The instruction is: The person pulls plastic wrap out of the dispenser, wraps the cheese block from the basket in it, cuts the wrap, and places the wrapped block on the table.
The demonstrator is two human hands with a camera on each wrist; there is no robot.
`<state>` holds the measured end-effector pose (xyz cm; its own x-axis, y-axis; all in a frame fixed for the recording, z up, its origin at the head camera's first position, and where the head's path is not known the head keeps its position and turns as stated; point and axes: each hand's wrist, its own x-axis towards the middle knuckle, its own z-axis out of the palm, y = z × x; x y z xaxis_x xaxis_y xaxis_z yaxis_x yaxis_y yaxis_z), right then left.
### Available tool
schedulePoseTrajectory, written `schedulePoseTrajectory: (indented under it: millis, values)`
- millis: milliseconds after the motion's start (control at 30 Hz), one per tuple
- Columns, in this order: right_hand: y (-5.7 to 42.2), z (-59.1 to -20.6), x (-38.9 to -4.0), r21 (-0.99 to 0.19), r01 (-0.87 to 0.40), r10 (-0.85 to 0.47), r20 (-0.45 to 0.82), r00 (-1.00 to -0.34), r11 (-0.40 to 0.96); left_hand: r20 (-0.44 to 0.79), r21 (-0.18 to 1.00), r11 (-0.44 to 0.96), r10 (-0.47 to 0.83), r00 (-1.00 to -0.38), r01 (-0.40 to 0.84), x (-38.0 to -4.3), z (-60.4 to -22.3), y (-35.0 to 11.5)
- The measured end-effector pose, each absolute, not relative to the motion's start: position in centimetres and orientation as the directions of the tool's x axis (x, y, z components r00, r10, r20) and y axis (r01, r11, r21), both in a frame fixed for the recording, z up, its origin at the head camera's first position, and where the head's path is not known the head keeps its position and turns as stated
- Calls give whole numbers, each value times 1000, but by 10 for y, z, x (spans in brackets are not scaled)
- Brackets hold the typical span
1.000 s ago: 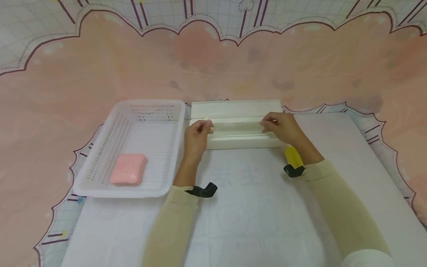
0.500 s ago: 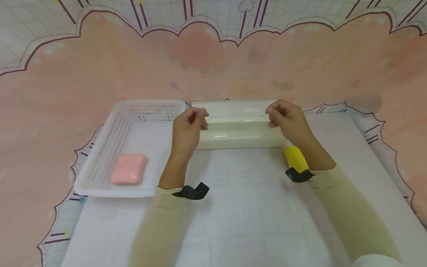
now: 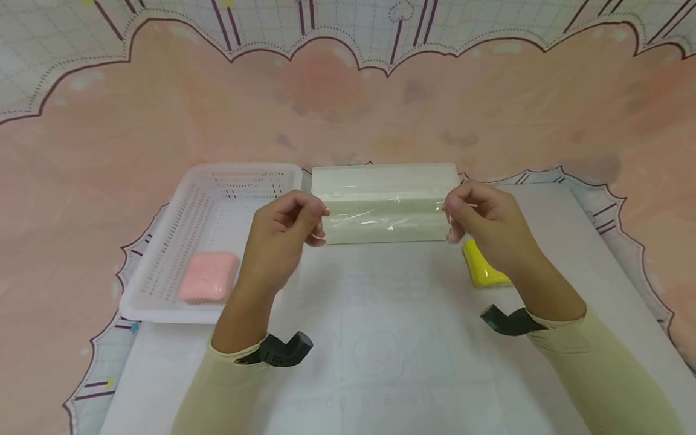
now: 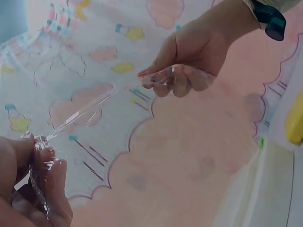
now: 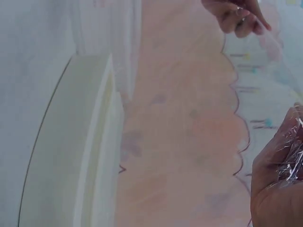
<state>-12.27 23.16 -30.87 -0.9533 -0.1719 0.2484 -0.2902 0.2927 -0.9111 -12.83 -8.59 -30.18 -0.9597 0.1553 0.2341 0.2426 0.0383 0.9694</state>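
A sheet of clear cling film [image 3: 387,219] stretches between my two hands, raised in front of the white dispenser box [image 3: 383,176]. Its near edge is pinched by the thumb and fingers of my left hand [image 3: 278,241] on one side and of my right hand [image 3: 492,228] on the other. In the left wrist view the film [image 4: 87,109] runs as a taut, shiny edge, bunched in wrinkles around the left fingers. Crumpled film [image 5: 291,163] also covers the right hand's fingers in the right wrist view. Through the sheet, the box shows with glints over it.
To the left stands a white perforated basket [image 3: 203,315] with a pink bar of soap [image 3: 209,277] in it. Partly behind the right hand, a yellow bar [image 3: 483,269] lies on the white table. Patterned cloth hangs behind.
Both hands have lifted the film off the dispenser, then come back toward the body and moved farther apart. The yellow bar is more exposed. Basket and box have stayed put.
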Motion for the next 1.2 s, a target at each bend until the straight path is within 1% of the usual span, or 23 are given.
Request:
schedulePoseTrajectory:
  millis: [67,133,233,300,333,367,433,533,600,733,833,933,1067,1200]
  values:
    - [231,-307,-112,-921,-325,-198,285,-938,216,263,963,7,199,-944,269,-118,-299,-89]
    - [231,-307,-104,-926,-357,-242,321,-916,121,325,944,-34,266,-908,328,-108,-298,-91]
    - [233,-310,-93,-928,-371,-335,357,-872,-23,418,907,-128,406,-813,402,-94,-300,-96]
    - [236,-313,-87,-926,-373,-418,365,-832,-67,443,894,-181,504,-741,410,-86,-304,-97]
    - [238,-316,-84,-923,-376,-461,369,-807,-81,437,896,-195,549,-713,398,-83,-306,-98]
    - [239,-319,-82,-923,-375,-502,366,-784,-89,407,909,-184,587,-700,374,-80,-308,-99]
    - [241,-325,-78,-940,-338,-575,306,-758,-54,317,942,-130,651,-690,310,-77,-315,-99]
    - [243,-339,-72,-970,-240,-665,160,-729,30,123,986,-14,725,-678,164,-75,-327,-100]
    - [245,-349,-67,-982,-155,-696,36,-717,109,-1,996,58,756,-655,65,-73,-336,-101]
    - [248,-372,-61,-984,-7,-731,-128,-670,179,-168,985,156,788,-592,-72,-69,-358,-100]
    - [249,-390,-60,-972,89,-733,-224,-642,219,-257,966,222,786,-563,-132,-67,-375,-98]
    - [249,-407,-61,-955,147,-723,-293,-625,259,-333,943,272,768,-547,-192,-67,-392,-96]
    - [250,-426,-62,-935,205,-705,-354,-615,291,-380,925,297,752,-538,-237,-68,-417,-94]
    - [253,-438,-63,-921,259,-700,-389,-599,291,-401,915,299,742,-537,-271,-69,-438,-93]
